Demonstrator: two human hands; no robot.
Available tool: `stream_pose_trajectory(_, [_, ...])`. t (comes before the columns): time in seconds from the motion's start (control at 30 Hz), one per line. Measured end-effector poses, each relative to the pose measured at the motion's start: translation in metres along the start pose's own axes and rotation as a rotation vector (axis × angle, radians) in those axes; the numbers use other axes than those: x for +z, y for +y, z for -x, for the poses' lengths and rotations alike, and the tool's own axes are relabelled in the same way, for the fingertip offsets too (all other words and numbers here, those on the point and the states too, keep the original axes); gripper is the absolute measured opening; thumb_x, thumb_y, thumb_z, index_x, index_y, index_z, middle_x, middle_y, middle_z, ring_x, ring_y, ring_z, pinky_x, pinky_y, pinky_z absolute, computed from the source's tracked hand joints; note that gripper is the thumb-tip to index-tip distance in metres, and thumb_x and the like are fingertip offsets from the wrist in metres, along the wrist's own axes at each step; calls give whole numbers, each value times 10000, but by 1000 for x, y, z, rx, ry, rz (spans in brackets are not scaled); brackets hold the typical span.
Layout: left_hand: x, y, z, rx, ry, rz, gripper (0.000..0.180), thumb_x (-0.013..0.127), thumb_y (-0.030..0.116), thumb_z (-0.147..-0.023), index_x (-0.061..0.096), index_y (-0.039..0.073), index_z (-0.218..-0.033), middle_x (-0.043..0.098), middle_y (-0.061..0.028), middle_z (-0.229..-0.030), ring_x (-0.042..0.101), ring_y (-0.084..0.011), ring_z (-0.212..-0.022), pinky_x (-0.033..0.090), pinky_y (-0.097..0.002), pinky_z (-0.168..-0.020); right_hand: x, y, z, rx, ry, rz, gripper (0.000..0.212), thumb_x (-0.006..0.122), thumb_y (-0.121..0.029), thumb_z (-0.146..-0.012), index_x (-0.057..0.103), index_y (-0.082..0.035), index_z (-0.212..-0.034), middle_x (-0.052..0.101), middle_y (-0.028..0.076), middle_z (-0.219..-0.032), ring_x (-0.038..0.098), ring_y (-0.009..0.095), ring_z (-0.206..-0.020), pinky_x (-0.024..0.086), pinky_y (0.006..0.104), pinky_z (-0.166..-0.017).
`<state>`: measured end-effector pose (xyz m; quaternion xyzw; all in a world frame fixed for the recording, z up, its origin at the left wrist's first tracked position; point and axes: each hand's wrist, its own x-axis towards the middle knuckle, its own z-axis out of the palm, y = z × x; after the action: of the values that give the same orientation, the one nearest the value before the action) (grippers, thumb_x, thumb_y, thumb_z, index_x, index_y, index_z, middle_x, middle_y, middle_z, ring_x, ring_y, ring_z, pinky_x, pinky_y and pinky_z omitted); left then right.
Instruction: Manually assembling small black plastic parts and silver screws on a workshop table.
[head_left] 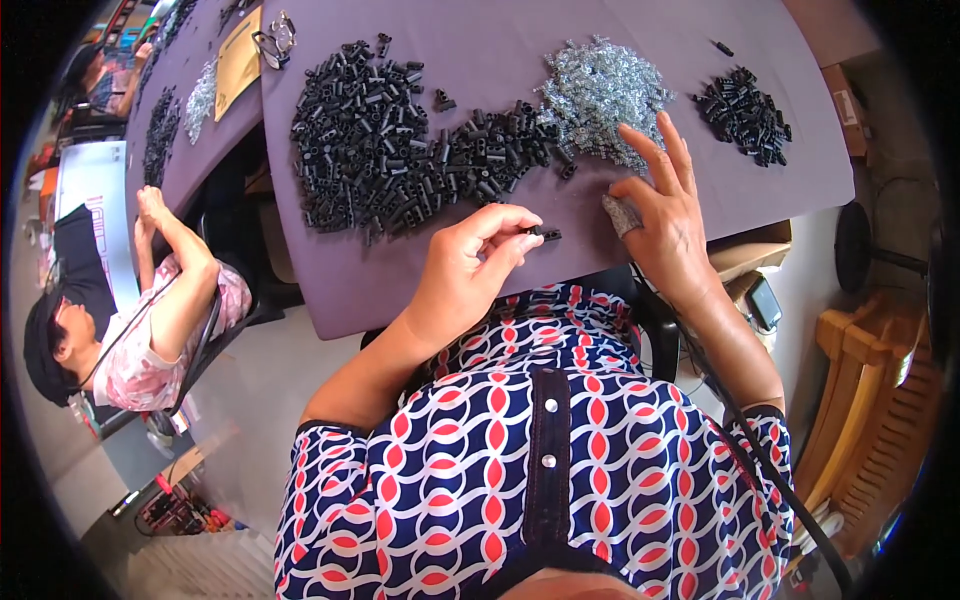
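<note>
My left hand (470, 255) is closed in a pinch around a small black plastic piece (546, 234) with holes in it, just above the near part of the table. To its right, my right hand (665, 220) has a grey wrap (621, 214) on the thumb. Index finger and thumb meet in a pinch, while other fingers stretch out over the front of a heap of tiny shiny silvery parts (605, 95). Whether anything sits in that pinch is too small to tell. A large heap of black plastic pieces (360, 140) spreads left of the silvery heap.
A smaller black heap (742, 115) lies at the right on the purple-grey table (690, 30). At left, another person (150, 320) sits by a second table with a yellow envelope (238, 60) and glasses (275, 40). A wooden chair (870, 400) stands at right.
</note>
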<state>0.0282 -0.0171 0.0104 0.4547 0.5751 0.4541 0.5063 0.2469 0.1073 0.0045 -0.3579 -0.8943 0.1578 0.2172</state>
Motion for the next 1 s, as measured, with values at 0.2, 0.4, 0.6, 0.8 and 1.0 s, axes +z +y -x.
stream_pose_trajectory(0.2, [0,8,0,-83,-35,-52,198,575,24,-991,632,-30,-1173,691,-74,-1055,662,-101,-937,518,-235,-773,-17,-21,-4,-156,-82,-374,302,724,61,-691,586,-38,-941,606,144,-1305,542,372,-1254,478,466,-999])
stream_pose_trajectory(0.4, [8,11,-2,-48,-43,70,199,588,48,-990,646,-16,-1169,695,-70,-1083,658,-99,-921,515,-235,-775,-9,-16,-3,234,-311,-944,118,669,65,-857,616,10,-947,652,37,-928,610,93,-851,504,267,-791])
stream_pose_trajectory(0.6, [2,10,-8,28,27,217,170,630,74,-964,668,11,-1117,686,-31,-1003,634,-95,-898,490,-243,-772,-7,-16,-11,327,-402,-1235,115,666,72,-871,621,14,-960,662,7,-943,642,101,-912,513,255,-864])
stream_pose_trajectory(0.8, [-2,3,-12,-176,-23,612,161,638,88,-965,662,13,-1106,686,-29,-964,640,-114,-832,508,-259,-748,-7,-17,-13,344,-381,-1297,136,678,59,-884,612,6,-990,662,14,-951,646,93,-943,515,254,-879])
stream_pose_trajectory(1.0, [4,1,-12,-220,12,673,202,635,71,-965,644,7,-1156,709,-69,-1003,697,-163,-846,575,-299,-773,-8,-23,-12,314,-377,-1229,137,681,60,-882,610,2,-983,660,8,-920,642,85,-897,522,254,-834])
